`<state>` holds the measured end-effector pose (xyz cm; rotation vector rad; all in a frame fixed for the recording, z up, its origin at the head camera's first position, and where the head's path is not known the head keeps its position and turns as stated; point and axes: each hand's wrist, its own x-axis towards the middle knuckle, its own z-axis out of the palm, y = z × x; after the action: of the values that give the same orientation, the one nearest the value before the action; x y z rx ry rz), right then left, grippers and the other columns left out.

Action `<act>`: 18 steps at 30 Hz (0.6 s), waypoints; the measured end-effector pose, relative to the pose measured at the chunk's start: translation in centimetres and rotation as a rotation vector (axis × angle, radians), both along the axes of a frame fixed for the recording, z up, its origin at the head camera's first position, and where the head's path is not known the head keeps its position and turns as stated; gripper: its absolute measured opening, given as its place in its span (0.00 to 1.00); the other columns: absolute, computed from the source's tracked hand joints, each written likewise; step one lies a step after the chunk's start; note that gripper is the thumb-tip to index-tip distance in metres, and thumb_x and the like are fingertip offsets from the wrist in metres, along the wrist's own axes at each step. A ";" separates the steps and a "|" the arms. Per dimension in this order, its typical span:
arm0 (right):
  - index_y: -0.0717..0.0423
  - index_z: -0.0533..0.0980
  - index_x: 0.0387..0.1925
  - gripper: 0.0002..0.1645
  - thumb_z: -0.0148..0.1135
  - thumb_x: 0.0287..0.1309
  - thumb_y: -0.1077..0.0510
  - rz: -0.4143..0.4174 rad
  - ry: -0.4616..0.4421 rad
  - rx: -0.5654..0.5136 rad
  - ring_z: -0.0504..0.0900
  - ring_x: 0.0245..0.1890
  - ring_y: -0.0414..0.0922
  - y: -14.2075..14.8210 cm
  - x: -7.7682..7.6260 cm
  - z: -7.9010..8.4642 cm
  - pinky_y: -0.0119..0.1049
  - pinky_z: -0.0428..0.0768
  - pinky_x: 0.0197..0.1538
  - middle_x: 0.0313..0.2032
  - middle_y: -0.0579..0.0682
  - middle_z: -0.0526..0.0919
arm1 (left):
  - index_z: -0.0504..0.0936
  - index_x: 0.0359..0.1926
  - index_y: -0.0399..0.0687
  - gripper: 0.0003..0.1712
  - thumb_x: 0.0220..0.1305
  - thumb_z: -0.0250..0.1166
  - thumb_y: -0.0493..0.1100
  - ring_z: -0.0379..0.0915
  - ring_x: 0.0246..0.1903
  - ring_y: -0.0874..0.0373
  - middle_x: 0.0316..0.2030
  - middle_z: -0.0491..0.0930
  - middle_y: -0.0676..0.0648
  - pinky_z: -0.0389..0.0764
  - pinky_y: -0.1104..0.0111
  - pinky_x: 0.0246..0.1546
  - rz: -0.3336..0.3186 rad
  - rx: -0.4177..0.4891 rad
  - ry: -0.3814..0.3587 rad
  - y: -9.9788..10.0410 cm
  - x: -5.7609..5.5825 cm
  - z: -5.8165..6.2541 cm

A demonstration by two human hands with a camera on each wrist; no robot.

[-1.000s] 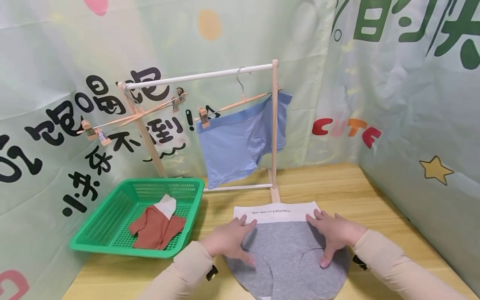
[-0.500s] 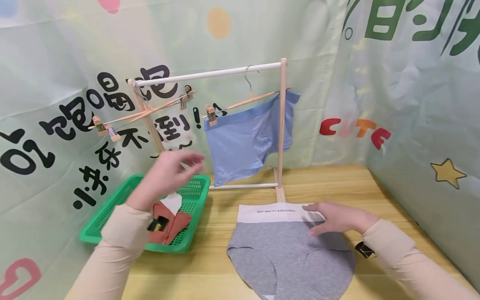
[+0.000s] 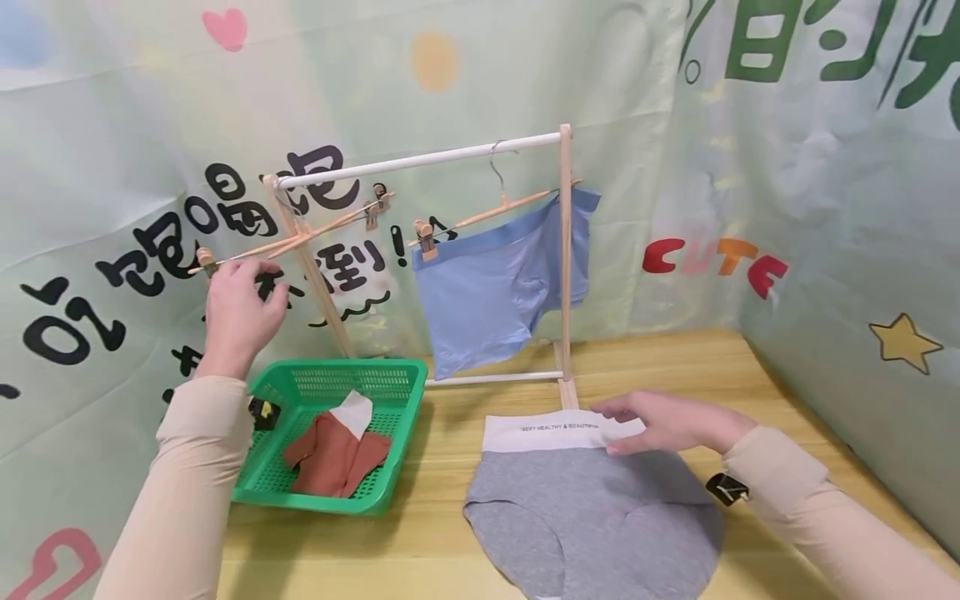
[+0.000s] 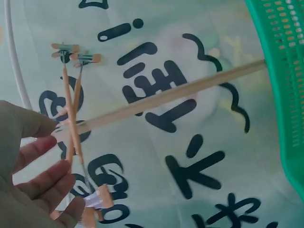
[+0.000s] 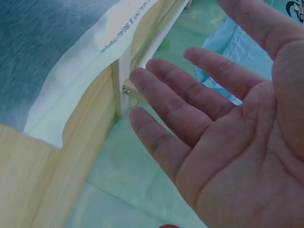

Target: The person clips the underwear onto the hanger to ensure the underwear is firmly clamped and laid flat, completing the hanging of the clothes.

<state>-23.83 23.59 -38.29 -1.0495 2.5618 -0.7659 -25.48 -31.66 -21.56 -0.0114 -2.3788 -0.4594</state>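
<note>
Green basket (image 3: 352,382), below and right of left hand (image 3: 242,304), contained a rust-and-white garment (image 3: 333,458). Left hand, unclenched, was beside two hangers (image 4: 71,104); right hand (image 3: 671,423), relaxed, hovered over grey briefs (image 3: 592,517).

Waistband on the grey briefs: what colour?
White waistband with small dark lettering; clearest in the head view.

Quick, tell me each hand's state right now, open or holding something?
Left hand: open, fingers loosely bent near the wooden hangers, nothing visibly held.
Right hand: open, over the grey briefs, holding nothing.
</note>
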 end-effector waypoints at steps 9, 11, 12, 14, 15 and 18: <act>0.66 0.69 0.76 0.49 0.75 0.65 0.42 -0.012 -0.040 -0.005 0.84 0.63 0.66 -0.3 0.2 0.4 0.65 0.80 0.64 0.64 0.67 0.83 | 0.74 0.69 0.36 0.26 0.75 0.61 0.43 0.58 0.71 0.27 0.71 0.67 0.27 0.63 0.33 0.63 0.097 -0.029 -0.041 -1.4 -1.4 0.2; 0.67 0.67 0.77 0.50 0.75 0.65 0.43 -0.017 -0.046 -0.003 0.84 0.63 0.66 -0.3 0.2 0.4 0.65 0.80 0.64 0.63 0.67 0.84 | 0.73 0.70 0.36 0.27 0.75 0.62 0.43 0.57 0.71 0.26 0.72 0.67 0.26 0.63 0.32 0.64 0.092 -0.044 -0.059 -1.7 -1.6 0.3; 0.67 0.66 0.77 0.50 0.75 0.65 0.43 -0.016 -0.049 -0.002 0.84 0.63 0.66 -0.3 0.2 0.4 0.65 0.80 0.64 0.62 0.67 0.84 | 0.72 0.70 0.36 0.28 0.74 0.62 0.42 0.57 0.71 0.25 0.72 0.67 0.25 0.63 0.31 0.64 0.087 -0.052 -0.066 -1.8 -1.6 0.3; 0.68 0.66 0.77 0.51 0.75 0.66 0.44 -0.018 -0.056 -0.004 0.83 0.63 0.67 -0.3 0.2 0.3 0.65 0.80 0.64 0.62 0.68 0.84 | 0.72 0.70 0.35 0.28 0.74 0.61 0.42 0.57 0.71 0.24 0.71 0.67 0.25 0.63 0.31 0.65 0.077 -0.062 -0.079 -2.0 -1.7 0.3; 0.68 0.65 0.77 0.51 0.75 0.66 0.44 -0.018 -0.061 -0.006 0.83 0.63 0.67 -0.3 0.2 0.3 0.65 0.80 0.64 0.62 0.68 0.83 | 0.71 0.70 0.35 0.29 0.74 0.61 0.42 0.57 0.71 0.24 0.71 0.67 0.24 0.63 0.30 0.65 0.074 -0.067 -0.085 -2.0 -1.8 0.3; 0.70 0.65 0.77 0.51 0.75 0.66 0.44 -0.018 -0.072 -0.009 0.83 0.63 0.68 -0.1 0.2 0.2 0.65 0.81 0.64 0.62 0.69 0.83 | 0.70 0.71 0.35 0.30 0.73 0.61 0.42 0.55 0.71 0.23 0.70 0.67 0.23 0.63 0.30 0.64 0.074 -0.079 -0.106 -2.0 -1.9 0.3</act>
<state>-23.64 23.46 -38.10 -0.9843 2.5133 -0.8057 -27.41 -33.67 -21.23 0.0665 -2.4907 -0.3374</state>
